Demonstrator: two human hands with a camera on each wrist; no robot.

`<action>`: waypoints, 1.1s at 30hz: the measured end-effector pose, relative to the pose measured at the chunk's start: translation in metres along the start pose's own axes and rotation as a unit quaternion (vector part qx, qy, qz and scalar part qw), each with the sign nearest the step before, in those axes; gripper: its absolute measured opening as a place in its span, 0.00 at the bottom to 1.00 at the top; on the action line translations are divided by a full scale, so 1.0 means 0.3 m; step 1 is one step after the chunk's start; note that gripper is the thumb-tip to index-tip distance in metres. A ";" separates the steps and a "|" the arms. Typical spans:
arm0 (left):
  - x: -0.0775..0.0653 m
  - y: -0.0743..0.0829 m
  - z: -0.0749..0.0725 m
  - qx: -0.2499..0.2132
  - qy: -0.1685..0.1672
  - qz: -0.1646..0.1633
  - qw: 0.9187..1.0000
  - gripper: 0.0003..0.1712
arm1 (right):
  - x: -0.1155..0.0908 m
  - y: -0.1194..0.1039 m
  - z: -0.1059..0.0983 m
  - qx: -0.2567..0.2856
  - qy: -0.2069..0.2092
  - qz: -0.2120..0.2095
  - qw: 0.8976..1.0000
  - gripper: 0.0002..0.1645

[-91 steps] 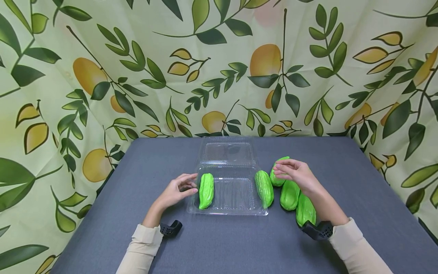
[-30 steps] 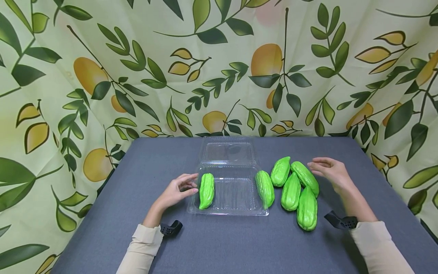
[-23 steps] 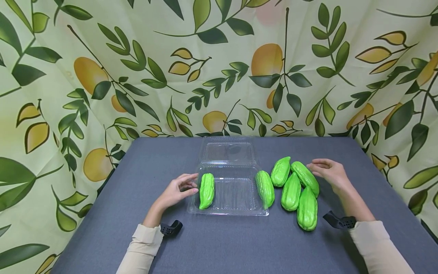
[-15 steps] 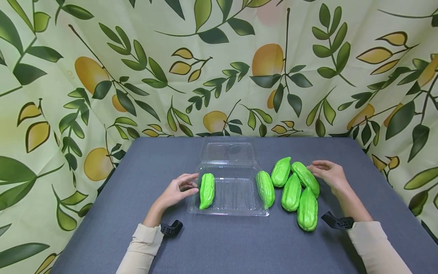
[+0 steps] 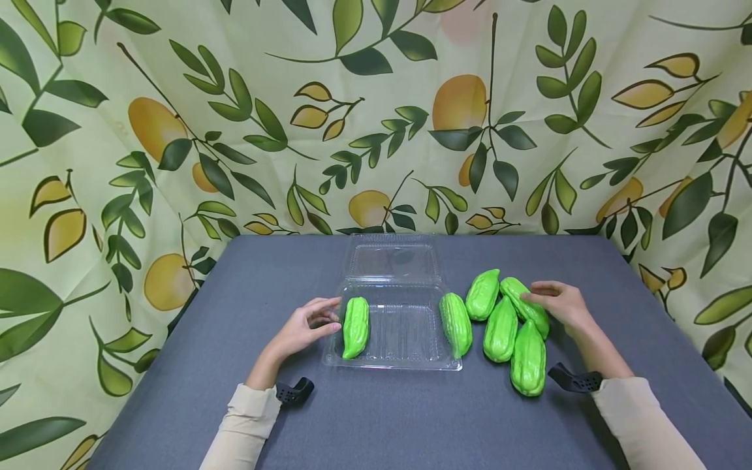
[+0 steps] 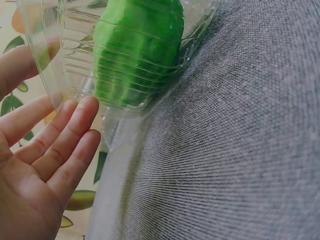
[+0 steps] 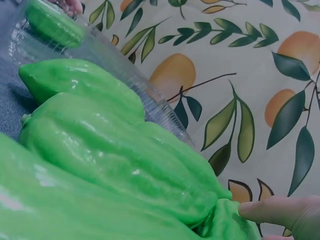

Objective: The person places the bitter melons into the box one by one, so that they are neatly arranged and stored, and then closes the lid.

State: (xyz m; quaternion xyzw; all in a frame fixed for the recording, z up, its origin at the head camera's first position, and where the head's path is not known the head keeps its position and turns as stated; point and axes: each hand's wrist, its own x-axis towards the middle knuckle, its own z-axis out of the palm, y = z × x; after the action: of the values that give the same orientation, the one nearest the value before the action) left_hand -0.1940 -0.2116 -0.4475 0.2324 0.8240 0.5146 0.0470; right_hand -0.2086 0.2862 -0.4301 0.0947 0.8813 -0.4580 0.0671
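Observation:
A clear plastic clamshell box (image 5: 405, 359) lies with its lid folded back. Inside, at the left, is a bright green bitter melon (image 5: 355, 328); another bitter melon (image 5: 455, 325) leans over the right wall. My left hand (image 5: 302, 328) is at the box's left side, fingers loosely extended; in the left wrist view, its fingertips (image 6: 90, 106) are right at the clear wall. My right hand (image 5: 561, 304) is over the far-right bitter melon (image 5: 525, 301) of a loose group, its thumb at the melon's skin. In the right wrist view the thumb (image 7: 270, 208) overlaps a melon's end (image 7: 227, 222); most fingers are hidden.
Right of the box lie more bitter melons: one at the back (image 5: 483, 295), one in the middle (image 5: 501, 329), one nearest the front (image 5: 528, 359). The lid (image 5: 392, 258) extends behind the box. A leaf-patterned cloth (image 5: 376, 117) hangs beyond the grey table (image 5: 376, 418).
My right hand went from above the melons to their right side, then came back slightly left and down onto the far-right melon. My left hand and the box have stayed put.

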 end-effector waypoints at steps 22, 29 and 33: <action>-0.001 0.000 -0.002 0.001 0.000 -0.008 1.000 0.30 | 0.001 -0.004 0.020 -0.025 -0.034 -0.001 0.999 0.47; 0.001 -0.005 -0.002 -0.005 0.001 -0.004 1.000 0.30 | -0.002 -0.010 0.016 -0.025 -0.034 -0.001 0.999 0.47; 0.001 -0.005 -0.002 -0.004 0.000 -0.004 1.000 0.29 | 0.001 -0.008 0.010 -0.028 -0.029 -0.001 0.999 0.47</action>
State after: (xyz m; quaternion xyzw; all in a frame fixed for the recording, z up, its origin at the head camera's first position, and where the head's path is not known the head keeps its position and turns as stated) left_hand -0.1949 -0.2125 -0.4487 0.2293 0.8226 0.5179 0.0504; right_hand -0.2093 0.2823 -0.4300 0.0784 0.8914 -0.4363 0.0944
